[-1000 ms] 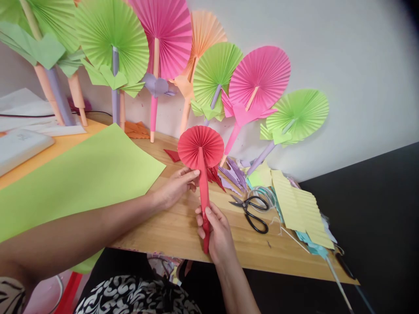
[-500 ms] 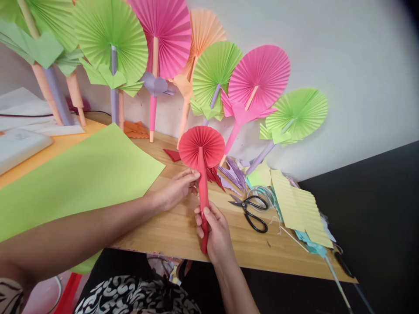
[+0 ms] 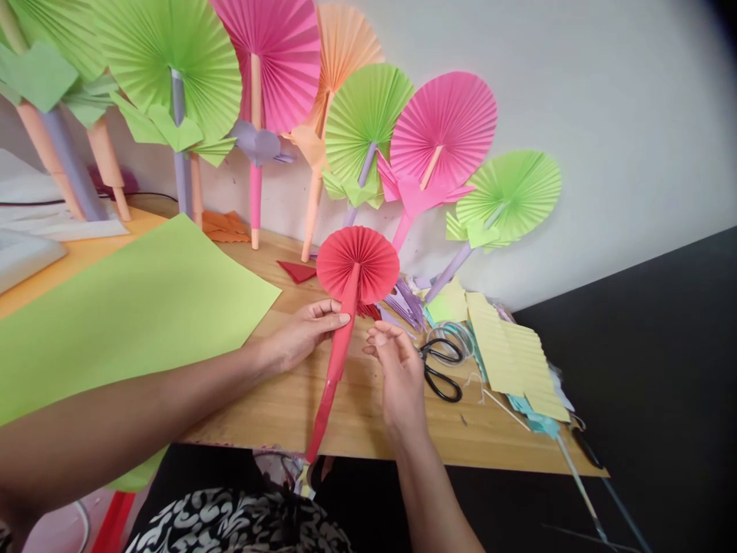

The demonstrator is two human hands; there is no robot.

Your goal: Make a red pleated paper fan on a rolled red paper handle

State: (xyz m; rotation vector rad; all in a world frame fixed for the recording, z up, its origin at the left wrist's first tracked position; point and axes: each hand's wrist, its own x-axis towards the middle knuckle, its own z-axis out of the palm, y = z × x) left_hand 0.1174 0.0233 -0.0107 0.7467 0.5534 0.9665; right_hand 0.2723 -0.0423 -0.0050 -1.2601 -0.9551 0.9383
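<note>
A red paper fan [image 3: 368, 246], pleated into a round disc on a red rolled-paper handle, is held over the wooden table. My left hand [image 3: 311, 330] pinches the upper part of that handle, thumb in front, just below the disc. The handle slants down toward me, its narrower lower end reaching past the table's front edge. To the right of the handle, my right hand [image 3: 400, 372] is off it with fingers loosely bent and nothing visible in them. Black-handled scissors [image 3: 443, 369] lie just beyond this hand, their blades partly hidden by it.
Several large green, pink and orange paper fans [image 3: 443, 127] lean against the wall. A green paper sheet [image 3: 143, 307] covers the table's left side. Pleated yellow paper [image 3: 512, 346], purple scraps [image 3: 406, 303] and a red folded piece [image 3: 296, 270] lie on the table [image 3: 276, 407].
My right hand has let go of the lower handle and moved up and right. My left hand now grips the handle, whose lower end has swung to the left.
</note>
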